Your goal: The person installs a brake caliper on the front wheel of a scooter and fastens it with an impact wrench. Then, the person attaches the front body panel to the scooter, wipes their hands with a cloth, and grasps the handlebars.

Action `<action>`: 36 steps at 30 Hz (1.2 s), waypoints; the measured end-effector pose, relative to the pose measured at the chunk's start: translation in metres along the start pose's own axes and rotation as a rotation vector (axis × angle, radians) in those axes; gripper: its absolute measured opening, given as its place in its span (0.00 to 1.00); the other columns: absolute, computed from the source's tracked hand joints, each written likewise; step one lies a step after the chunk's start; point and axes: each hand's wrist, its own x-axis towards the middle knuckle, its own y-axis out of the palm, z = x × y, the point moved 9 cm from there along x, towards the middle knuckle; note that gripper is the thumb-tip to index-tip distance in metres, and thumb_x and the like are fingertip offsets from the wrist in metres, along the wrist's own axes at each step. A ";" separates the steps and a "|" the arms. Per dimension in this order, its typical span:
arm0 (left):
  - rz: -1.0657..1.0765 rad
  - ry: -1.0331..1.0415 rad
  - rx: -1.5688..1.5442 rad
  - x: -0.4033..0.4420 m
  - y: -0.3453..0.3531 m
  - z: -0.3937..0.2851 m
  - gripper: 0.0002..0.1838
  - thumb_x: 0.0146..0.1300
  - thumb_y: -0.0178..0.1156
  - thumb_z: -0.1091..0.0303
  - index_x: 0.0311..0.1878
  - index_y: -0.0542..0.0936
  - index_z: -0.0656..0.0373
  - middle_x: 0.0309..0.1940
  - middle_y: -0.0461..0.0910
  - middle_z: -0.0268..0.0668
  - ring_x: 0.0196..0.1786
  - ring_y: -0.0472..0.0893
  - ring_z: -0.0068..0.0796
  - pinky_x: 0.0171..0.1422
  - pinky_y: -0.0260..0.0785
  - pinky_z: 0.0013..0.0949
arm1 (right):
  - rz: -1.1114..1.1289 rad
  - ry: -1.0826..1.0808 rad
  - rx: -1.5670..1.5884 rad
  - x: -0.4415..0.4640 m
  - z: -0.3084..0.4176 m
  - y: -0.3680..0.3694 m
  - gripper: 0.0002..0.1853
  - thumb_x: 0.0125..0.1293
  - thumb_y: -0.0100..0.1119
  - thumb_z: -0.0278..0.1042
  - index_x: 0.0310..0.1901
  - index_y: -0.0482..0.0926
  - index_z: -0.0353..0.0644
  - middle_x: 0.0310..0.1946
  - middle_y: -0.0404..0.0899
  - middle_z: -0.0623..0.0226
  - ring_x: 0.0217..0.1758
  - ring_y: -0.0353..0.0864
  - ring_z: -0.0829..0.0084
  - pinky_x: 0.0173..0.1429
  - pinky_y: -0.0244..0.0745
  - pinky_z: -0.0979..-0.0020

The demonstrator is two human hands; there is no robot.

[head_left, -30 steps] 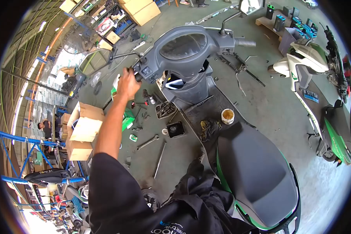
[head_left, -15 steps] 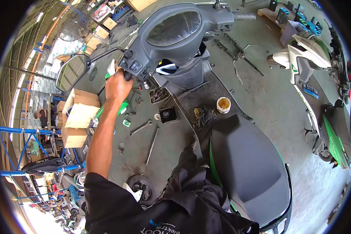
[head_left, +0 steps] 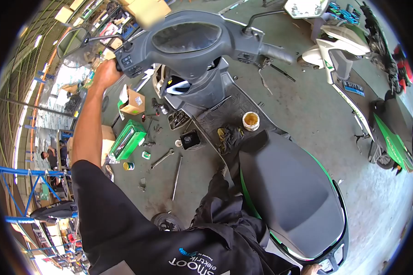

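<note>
My left hand (head_left: 107, 74) is wrapped round the left handlebar grip of a dark grey scooter (head_left: 188, 57), below the left mirror (head_left: 73, 43). At the bottom edge, my right hand (head_left: 311, 269) is closed on the rear grab rail (head_left: 338, 259), partly cut off by the frame. Between my hands stretches the black seat (head_left: 289, 192) with green side trim. On the footboard (head_left: 218, 112) stand an open white tub (head_left: 251, 121) of yellowish-brown grease and a dark crumpled cloth or glove (head_left: 231, 137).
A wrench (head_left: 163, 158), a long metal bar (head_left: 177, 178), a black box (head_left: 190, 139) and a green case (head_left: 127, 141) lie left of the scooter. A wheel (head_left: 167, 222) is near my legs. Another scooter (head_left: 353, 96) stands at right. Blue shelving (head_left: 32, 172) lines the left.
The handlebar has turned to the right; its left end, with my left hand on it, has moved forward and left. The right mirror has come into view, and more of my right hand shows.
</note>
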 end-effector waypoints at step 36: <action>0.172 0.039 -0.016 0.043 0.056 0.045 0.24 0.53 0.70 0.57 0.51 0.83 0.62 0.46 0.84 0.58 0.53 0.83 0.59 0.56 0.75 0.50 | -0.295 0.185 -0.255 -0.010 0.008 -0.062 0.41 0.68 0.47 0.67 0.62 0.76 0.32 0.57 0.82 0.53 0.58 0.81 0.61 0.67 0.69 0.64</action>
